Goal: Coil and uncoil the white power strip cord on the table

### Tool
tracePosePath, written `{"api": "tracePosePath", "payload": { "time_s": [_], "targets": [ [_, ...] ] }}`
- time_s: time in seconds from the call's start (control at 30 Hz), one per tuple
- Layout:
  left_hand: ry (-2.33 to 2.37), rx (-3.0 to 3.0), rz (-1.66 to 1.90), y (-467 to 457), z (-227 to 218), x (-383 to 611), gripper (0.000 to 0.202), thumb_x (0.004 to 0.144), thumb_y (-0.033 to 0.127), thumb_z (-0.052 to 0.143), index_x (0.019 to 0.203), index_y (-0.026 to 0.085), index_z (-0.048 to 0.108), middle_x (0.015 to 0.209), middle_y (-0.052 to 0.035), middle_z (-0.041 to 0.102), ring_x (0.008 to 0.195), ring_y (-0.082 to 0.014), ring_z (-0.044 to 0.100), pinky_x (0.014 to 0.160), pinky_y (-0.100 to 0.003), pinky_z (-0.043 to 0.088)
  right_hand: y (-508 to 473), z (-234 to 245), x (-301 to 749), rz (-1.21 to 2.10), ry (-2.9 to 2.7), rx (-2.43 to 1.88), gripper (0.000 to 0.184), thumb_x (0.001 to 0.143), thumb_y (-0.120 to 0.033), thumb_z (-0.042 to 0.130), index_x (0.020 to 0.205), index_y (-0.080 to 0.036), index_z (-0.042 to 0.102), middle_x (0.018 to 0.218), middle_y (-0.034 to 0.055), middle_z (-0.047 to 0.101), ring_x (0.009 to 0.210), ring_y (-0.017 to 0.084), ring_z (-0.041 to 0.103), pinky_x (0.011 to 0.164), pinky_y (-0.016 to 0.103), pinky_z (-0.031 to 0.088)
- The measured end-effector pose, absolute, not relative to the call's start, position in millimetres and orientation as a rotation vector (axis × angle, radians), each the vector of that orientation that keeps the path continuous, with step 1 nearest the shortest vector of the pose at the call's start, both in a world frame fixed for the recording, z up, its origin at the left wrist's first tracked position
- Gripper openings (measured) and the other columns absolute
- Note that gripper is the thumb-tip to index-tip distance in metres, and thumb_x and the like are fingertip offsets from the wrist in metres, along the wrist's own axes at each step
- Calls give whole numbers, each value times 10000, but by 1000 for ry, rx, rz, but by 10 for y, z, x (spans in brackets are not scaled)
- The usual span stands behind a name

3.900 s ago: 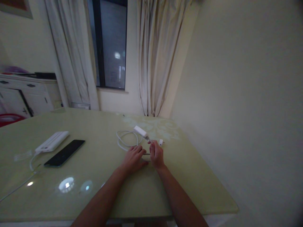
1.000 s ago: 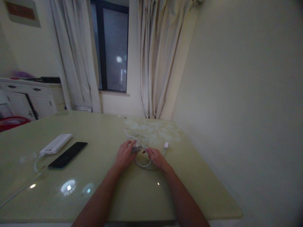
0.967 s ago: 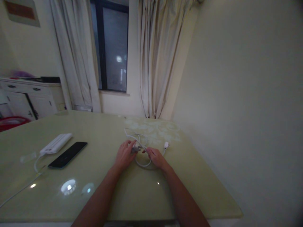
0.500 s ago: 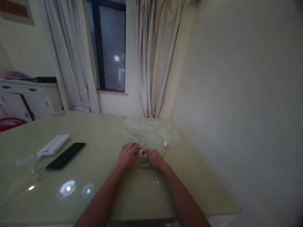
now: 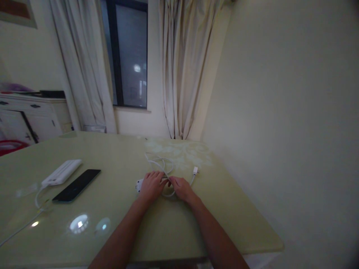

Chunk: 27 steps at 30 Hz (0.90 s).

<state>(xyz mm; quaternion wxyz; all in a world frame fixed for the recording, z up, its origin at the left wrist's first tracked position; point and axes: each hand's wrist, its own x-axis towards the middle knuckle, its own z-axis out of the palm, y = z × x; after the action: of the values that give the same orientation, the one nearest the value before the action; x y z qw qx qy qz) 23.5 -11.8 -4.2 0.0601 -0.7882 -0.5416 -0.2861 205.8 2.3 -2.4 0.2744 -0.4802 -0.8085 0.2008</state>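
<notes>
My left hand (image 5: 153,185) is curled over a white power strip (image 5: 138,185), whose end with dark socket holes shows to the left of the hand; the rest is covered. Close by on the right, my right hand (image 5: 181,187) pinches the white power cord (image 5: 167,175) between thumb and fingers. The thumb of the left hand almost meets the fingertips of the right. Loose loops of the cord lie on the table beyond the hands, and one loop hangs below the fingers. Past the right hand lies the cord's white plug (image 5: 195,171), prongs pointing right.
On the left of the glossy greenish table (image 5: 117,153) lie a black phone (image 5: 77,186) and a white power bank (image 5: 62,172) with a white cable (image 5: 37,200). A wall (image 5: 280,130) borders the table on the right. Curtains (image 5: 182,74) hang behind.
My left hand has turned and shifted slightly, and the socket end of the power strip now shows beside it. The right hand keeps its pinch on the cord, a little further left.
</notes>
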Motion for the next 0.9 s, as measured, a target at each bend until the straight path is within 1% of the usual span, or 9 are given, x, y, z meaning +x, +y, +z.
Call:
{"api": "tracePosePath", "payload": {
  "time_s": [0.07,0.2,0.33,0.5,0.6,0.7,0.73,0.83,0.9],
  "targets": [
    [-1639,-2401,-842,-105,3,197,204,961,336,524,941,250,709,962,-65,725,963,-245,652,891,-383,425,21,19,2073,479,-2210,-1320,627,1053,-547,248,840,-207,730,807,53,732,755,185,630,661,268,340],
    [-1670,-2450,-859,-98,136,-112,295,989,381,472,1024,289,750,1044,-53,755,968,-227,683,865,-340,455,56,126,2239,321,-2257,-1370,709,1026,-644,214,780,-200,708,716,49,684,662,165,569,599,270,253],
    [-1777,-2388,-734,-175,277,-729,386,986,465,440,946,263,766,950,-67,755,878,-233,696,803,-327,471,144,195,2571,187,-2232,-1458,732,949,-764,308,648,-187,642,607,25,592,575,140,465,575,276,189],
    [-1933,-2218,-624,-248,387,-1306,356,978,439,422,954,238,715,1002,-86,748,921,-268,693,821,-351,461,210,304,2796,108,-2024,-1573,750,927,-795,297,618,-185,605,588,21,557,576,146,469,571,282,181],
    [-2033,-2267,-777,-224,407,-1262,305,976,347,375,1032,222,648,1001,-95,736,868,-241,687,768,-329,460,186,410,2673,78,-2047,-1626,748,966,-752,224,682,-196,636,638,42,606,597,157,490,574,295,167],
    [-1989,-2420,-1057,-160,467,-1011,326,957,435,418,1098,202,598,853,-60,696,760,-216,645,713,-313,456,130,520,2483,72,-2199,-1543,731,964,-752,226,725,-203,646,694,54,651,631,168,522,582,296,168],
    [-1958,-2457,-1136,-132,503,-910,351,944,488,440,1059,199,601,799,-43,672,724,-210,622,696,-310,451,111,558,2433,63,-2241,-1504,722,957,-760,244,731,-204,646,707,56,660,639,170,530,583,295,171],
    [-1926,-2490,-1345,-28,647,-620,413,910,587,453,830,203,583,670,-10,591,627,-185,548,622,-291,416,65,695,2370,11,-2285,-1467,705,976,-733,233,752,-211,651,719,57,676,640,172,542,586,296,182],
    [-1942,-2531,-1486,51,758,-461,453,907,612,436,776,201,576,646,-3,571,604,-173,525,591,-277,401,55,815,2410,-45,-2288,-1494,707,1001,-695,192,773,-216,659,715,57,683,627,169,549,584,300,180]
  ]
}}
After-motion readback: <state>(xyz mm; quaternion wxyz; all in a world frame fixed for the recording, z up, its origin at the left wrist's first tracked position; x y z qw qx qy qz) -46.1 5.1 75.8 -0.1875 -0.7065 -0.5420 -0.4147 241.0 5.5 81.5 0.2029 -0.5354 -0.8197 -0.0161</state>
